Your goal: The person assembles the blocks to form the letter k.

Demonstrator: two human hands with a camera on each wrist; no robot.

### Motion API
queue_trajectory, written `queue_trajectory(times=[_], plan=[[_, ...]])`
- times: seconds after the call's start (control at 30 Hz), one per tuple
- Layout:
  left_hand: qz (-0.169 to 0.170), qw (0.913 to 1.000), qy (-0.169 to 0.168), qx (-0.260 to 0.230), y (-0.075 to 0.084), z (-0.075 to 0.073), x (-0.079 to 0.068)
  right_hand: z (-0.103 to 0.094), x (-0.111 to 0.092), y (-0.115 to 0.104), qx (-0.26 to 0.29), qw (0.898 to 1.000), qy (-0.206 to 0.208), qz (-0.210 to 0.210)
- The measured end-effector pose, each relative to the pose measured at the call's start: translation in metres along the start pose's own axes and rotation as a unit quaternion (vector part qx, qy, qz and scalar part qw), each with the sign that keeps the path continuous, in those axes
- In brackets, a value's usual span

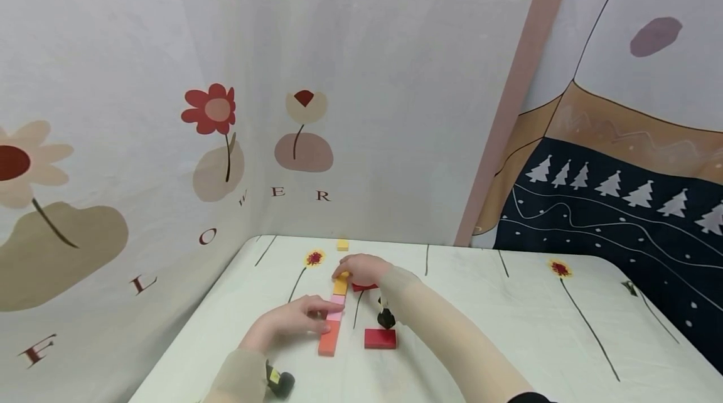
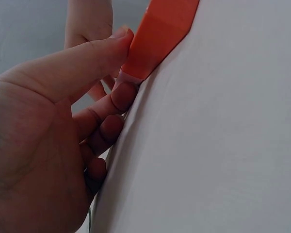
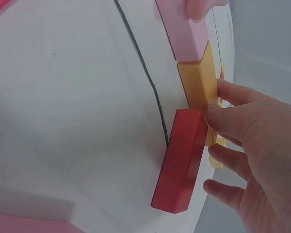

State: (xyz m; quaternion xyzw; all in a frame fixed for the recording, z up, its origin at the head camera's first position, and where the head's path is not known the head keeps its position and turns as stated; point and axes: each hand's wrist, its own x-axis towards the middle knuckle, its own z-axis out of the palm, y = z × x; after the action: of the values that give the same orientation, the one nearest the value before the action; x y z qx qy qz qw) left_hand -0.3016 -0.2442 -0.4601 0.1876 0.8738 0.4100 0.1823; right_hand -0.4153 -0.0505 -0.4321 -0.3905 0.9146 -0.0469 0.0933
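A row of blocks runs away from me: an orange block (image 1: pixel 328 340), a pink block (image 1: pixel 336 312) and a yellow block (image 1: pixel 340 288). My left hand (image 1: pixel 294 320) rests at the near part of this row. Its thumb touches the orange block (image 2: pixel 160 36) and a fingertip lies on the pink block (image 3: pixel 189 36). At the far end, my right hand (image 1: pixel 364 269) pinches the yellow block (image 3: pixel 199 87) between thumb and fingers. A red block (image 3: pixel 179 165) lies close beside it, mostly hidden by the right hand in the head view.
Another red block (image 1: pixel 380 339) lies right of the row. A small yellow block (image 1: pixel 342 245) sits at the table's far edge. The white cloth-covered table (image 1: pixel 480 321) bears printed flowers, and a printed curtain (image 1: pixel 367 76) hangs behind it.
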Motion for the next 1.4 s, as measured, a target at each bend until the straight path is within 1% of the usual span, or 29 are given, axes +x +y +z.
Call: queue_trajectory(times=[0.2, 0.63, 0.83, 1.03, 1.13, 1.3, 1.4], plan=[[-0.011, 0.9999, 0.001, -0.004, -0.003, 0.000, 0.001, 0.001, 0.002, 0.001, 0.000, 1.000, 0.001, -0.005], [-0.012, 0.9999, 0.001, 0.000, -0.001, -0.002, 0.001, 0.001, 0.001, -0.001, 0.003, 1.000, 0.003, 0.002], [-0.013, 0.9999, -0.003, -0.005, -0.004, -0.002, 0.002, 0.001, 0.002, 0.000, 0.008, 1.000, 0.005, 0.005], [-0.022, 0.9996, -0.003, -0.018, -0.007, 0.001, 0.003, -0.008, 0.000, 0.004, 0.031, 0.999, 0.021, 0.033], [-0.019, 0.9997, -0.002, -0.018, -0.007, 0.002, 0.004, -0.014, -0.001, 0.009, 0.041, 0.998, 0.029, 0.041], [-0.021, 0.9995, -0.003, -0.024, -0.007, 0.003, 0.005, -0.024, -0.001, 0.017, 0.050, 0.997, 0.041, 0.042], [-0.023, 0.9993, -0.003, -0.029, -0.006, 0.004, 0.005, -0.026, 0.000, 0.022, 0.060, 0.996, 0.052, 0.040]])
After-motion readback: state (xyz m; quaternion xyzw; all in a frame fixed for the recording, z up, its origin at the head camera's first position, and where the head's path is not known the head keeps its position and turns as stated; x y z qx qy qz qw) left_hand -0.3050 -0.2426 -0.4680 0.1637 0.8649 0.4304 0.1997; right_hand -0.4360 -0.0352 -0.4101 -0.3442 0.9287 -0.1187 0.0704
